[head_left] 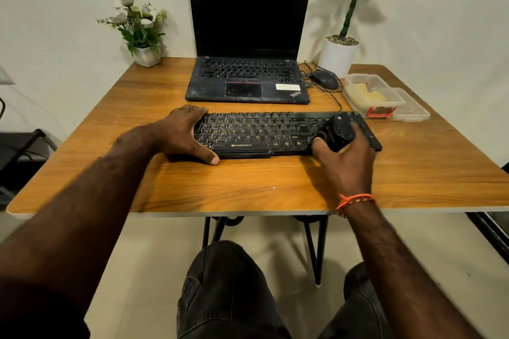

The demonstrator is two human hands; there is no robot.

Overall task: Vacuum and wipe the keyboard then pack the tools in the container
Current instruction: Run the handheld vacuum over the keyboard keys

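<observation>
- Keyboard [275, 132] is lying flat on the bench [248, 181], long axis running left to right across the person's front, just before the laptop [248, 80].
- Vacuum [340, 129], a small black handheld unit, is sitting over the keyboard's right end; whether its mouth is touching the keys cannot be told.
- Unswept keys are lying to the left of the vacuum, along the long axis. Judging by that, the coming pass is calling for a leftward sweep toward the other hand.
- Right hand [344, 157] is the nearer one to the tool and is carrying it: grip is grasping the vacuum, thumb and fingers curled round the body from below and behind.
- Left hand [183, 132] is bracing the keyboard's left end: grip is wrapping that end, fingers over the far corner, thumb lying along the near edge on the bench.
- Container [371, 91], clear plastic, is standing on the bench to the right and beyond the keyboard, near its far right corner, its lid [410, 107] beside it. Something yellow is lying inside, probably the cloth.
- Judgement: vacuuming stage is under way; wiping and packing are not yet done.
- Risk: the mouse [325, 78] cable is trailing close to the keyboard's far right end and could snag.
</observation>
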